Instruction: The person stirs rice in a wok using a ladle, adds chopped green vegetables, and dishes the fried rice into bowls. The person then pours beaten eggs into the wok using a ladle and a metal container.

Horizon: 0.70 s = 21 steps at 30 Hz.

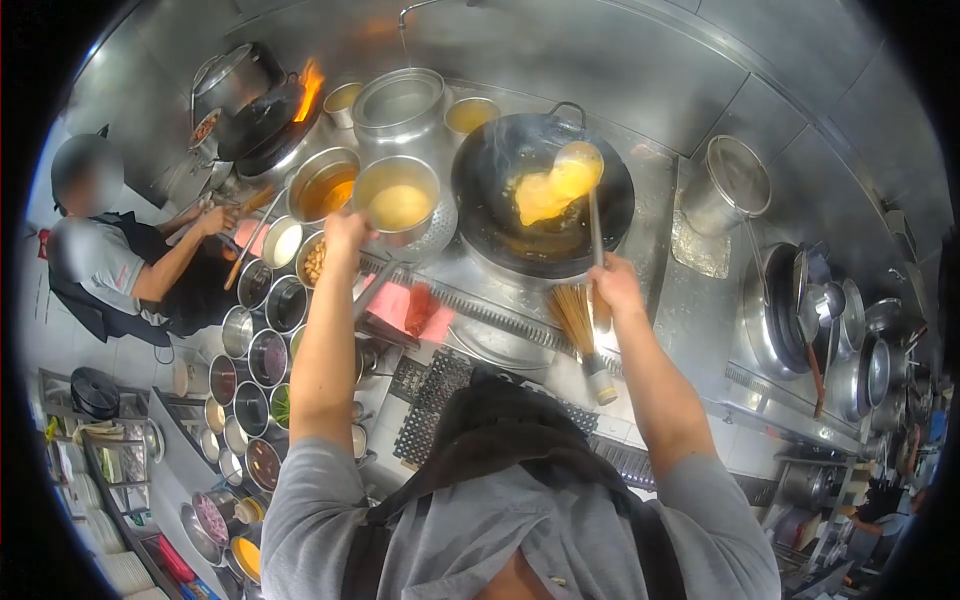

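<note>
My left hand (348, 232) is closed at the near left side of a metal pot (432, 215) of yellow liquid, held up beside the wok; its exact grip is partly hidden. In my right hand (617, 284) is the handle of a long ladle (594, 215), whose bowl is over the wok. The black wok (480, 200) sits on the range, with a yellow, egg-like mass (541, 198) in oil and a little steam rising. Near my right hand, a bamboo wok brush (575, 318) leans at the counter's front edge.
At left, another person (105, 250) works by a second wok (262, 125) with an open flame (310, 90). Several ingredient tins (268, 358) stand by my left arm. A lidded pot (400, 103) is behind; a strainer pot (728, 185) and stacked woks (775, 310) are right.
</note>
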### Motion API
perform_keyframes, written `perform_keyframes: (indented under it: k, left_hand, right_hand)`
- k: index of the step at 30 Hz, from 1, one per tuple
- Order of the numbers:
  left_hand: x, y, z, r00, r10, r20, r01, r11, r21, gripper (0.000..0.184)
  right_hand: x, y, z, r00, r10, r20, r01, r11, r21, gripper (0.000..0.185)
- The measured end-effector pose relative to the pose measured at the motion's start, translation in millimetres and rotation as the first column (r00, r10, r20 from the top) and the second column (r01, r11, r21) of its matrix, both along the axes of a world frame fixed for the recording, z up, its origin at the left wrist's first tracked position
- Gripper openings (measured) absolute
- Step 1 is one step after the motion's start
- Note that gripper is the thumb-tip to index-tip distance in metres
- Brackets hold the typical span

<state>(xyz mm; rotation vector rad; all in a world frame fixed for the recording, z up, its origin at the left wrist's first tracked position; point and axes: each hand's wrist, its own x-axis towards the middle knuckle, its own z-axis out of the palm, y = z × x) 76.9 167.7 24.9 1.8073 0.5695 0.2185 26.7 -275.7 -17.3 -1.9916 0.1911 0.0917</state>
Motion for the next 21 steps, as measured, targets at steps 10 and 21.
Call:
perform_keyframes:
  k: [10,21]
  left_hand:
    - [-33,23,-35,0.993,0.026,-0.115,0.023,0.914,0.404,0.011]
    - [-36,-18,-102,0.924,-0.259,0.282,-0.078,0.594,0.801,0.006]
  right_hand:
    - [-57,-26,33,0.998,0.054,0.033,-0.042,0.953,-0.300,0.033]
    - [-107,-34,26,0.991,0.106,0.081,-0.061,0.899,-0.433,0.059]
